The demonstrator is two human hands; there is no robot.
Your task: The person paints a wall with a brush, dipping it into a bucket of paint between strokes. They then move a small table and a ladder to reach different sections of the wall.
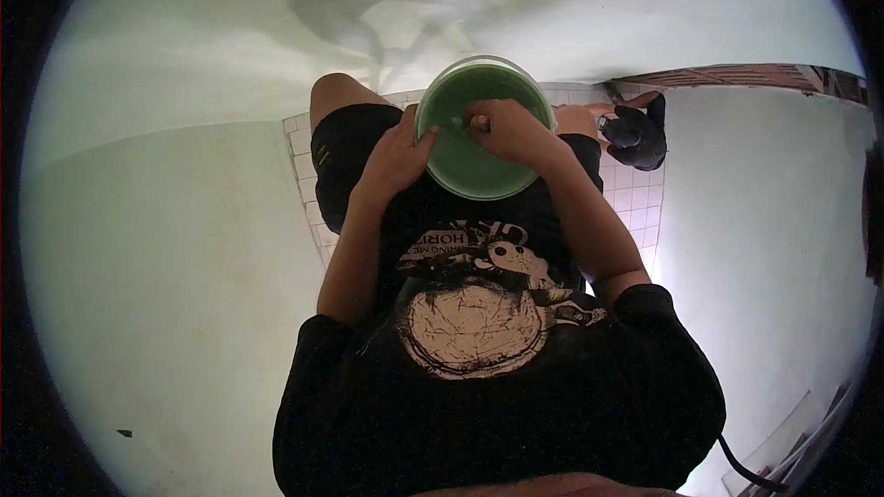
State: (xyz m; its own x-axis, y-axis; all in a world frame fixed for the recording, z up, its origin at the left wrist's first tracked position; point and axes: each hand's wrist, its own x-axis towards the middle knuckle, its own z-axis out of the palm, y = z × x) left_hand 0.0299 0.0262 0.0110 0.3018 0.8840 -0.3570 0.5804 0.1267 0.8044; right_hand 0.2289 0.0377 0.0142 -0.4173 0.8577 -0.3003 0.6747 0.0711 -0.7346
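A round green container with a pale rim (483, 198) rests on my lap, its open top facing up. My left hand (398, 158) grips the container's left rim, with the thumb over the edge. Over the inside of the container is my right hand (502, 129), its fingers curled together near the middle. A small pale object (457, 121) shows by the right fingertips. What it is, and whether the fingers hold it, is too small to tell.
Another person (635, 136) in dark clothing sits low at the right, beyond my knee. Pale walls (166, 248) surround the tiled floor (635, 198). A reddish-brown wooden frame (737, 76) runs along the upper right. A dark cable (741, 469) lies at the lower right.
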